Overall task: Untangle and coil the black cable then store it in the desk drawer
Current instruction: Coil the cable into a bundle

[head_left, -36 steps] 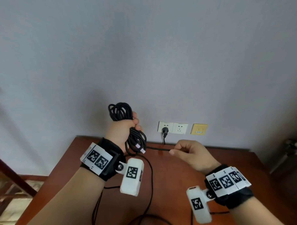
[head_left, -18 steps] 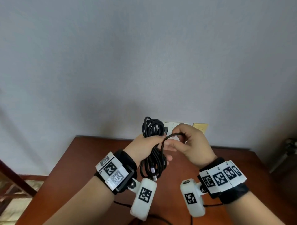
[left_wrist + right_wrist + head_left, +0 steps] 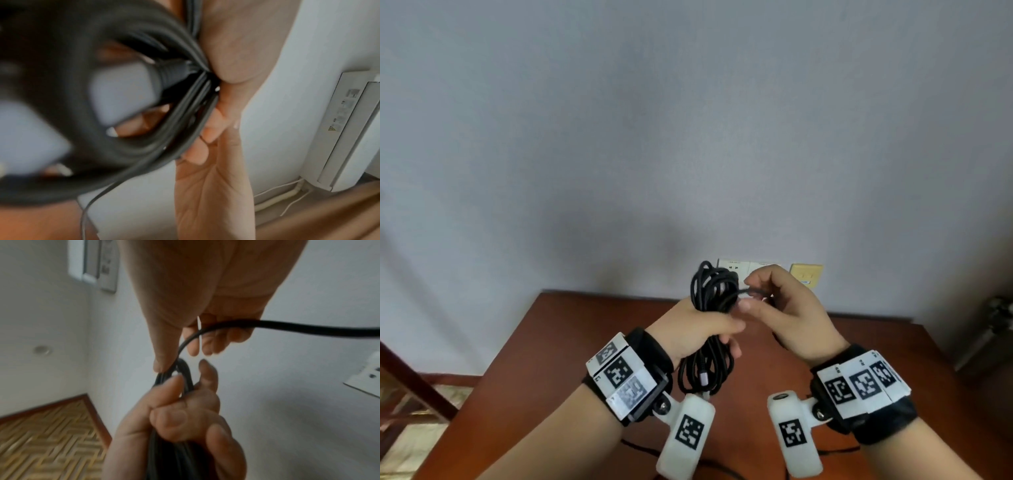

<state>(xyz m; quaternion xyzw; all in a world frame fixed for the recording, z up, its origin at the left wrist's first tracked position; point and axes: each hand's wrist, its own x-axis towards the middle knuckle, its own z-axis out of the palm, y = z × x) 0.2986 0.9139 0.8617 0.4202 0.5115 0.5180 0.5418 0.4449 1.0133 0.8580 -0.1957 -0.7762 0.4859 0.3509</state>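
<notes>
The black cable (image 3: pixel 713 291) is gathered into a long coil that my left hand (image 3: pixel 717 330) grips round its middle, held upright above the brown desk (image 3: pixel 571 329). A plug end hangs in the lower loops (image 3: pixel 703 377). My right hand (image 3: pixel 748 295) pinches a loose strand (image 3: pixel 753 291) right against the top of the coil. In the right wrist view the strand (image 3: pixel 308 326) runs off to the right from my right hand's fingers (image 3: pixel 197 344), above my left hand (image 3: pixel 176 423). The left wrist view shows the blurred coil (image 3: pixel 127 146) very close. No drawer is in view.
White wall sockets (image 3: pixel 736 267) and a yellow plate (image 3: pixel 806 274) sit on the grey wall behind the hands. Slack cable lies on the desk near its front (image 3: pixel 640 449). A wooden chair frame (image 3: pixel 410 380) stands left, and an air conditioner (image 3: pixel 339 129) shows in the left wrist view.
My left hand carried the coil right and toward the middle. My right hand brought its pinched strand left to the top of the coil, so the hands now meet.
</notes>
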